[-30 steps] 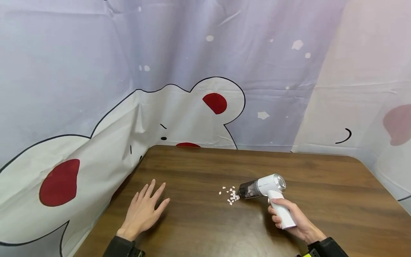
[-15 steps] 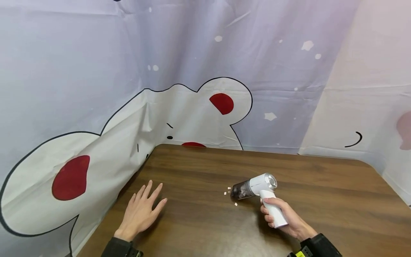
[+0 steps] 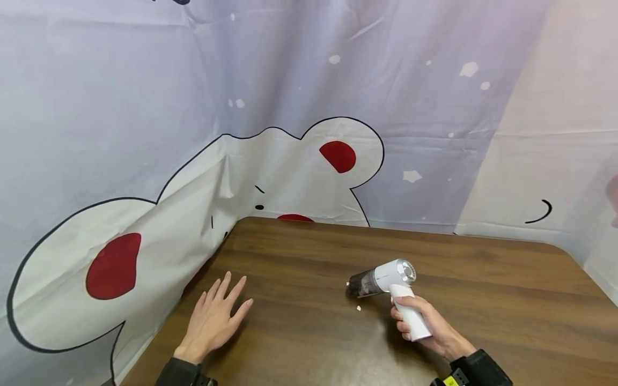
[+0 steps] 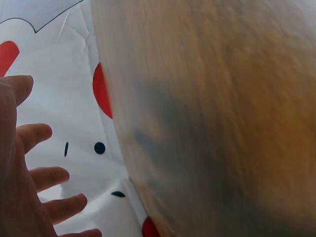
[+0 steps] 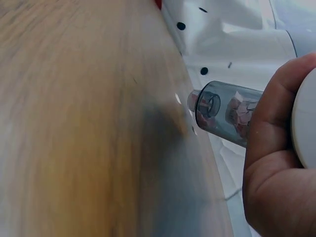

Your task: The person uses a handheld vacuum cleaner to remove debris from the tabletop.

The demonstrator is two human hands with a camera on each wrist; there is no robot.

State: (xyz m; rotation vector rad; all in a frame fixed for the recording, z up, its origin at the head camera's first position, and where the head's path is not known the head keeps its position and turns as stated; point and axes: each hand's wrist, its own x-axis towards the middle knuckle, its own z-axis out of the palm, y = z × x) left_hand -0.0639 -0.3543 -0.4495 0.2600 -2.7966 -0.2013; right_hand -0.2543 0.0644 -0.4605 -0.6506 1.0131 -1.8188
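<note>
My right hand grips the white handle of a handheld vacuum cleaner. Its dark see-through nozzle end points left, low over the wooden table. In the right wrist view the clear dust cup shows pale paper scraps inside. One small white paper scrap lies on the table just in front of the nozzle, and another sits right at the nozzle's tip. At the left, my left hand is held palm down over the table with fingers spread and straight, holding nothing; the left wrist view shows its fingers apart.
The brown wooden table has rounded far corners. Behind it and along its left side hangs a printed cloth with white cartoon figures, close against the table edges.
The vacuum cleaner in my right hand has moved a little left over the cluster of paper scraps. Most scraps have vanished from the table. My left hand stays nearly still.
</note>
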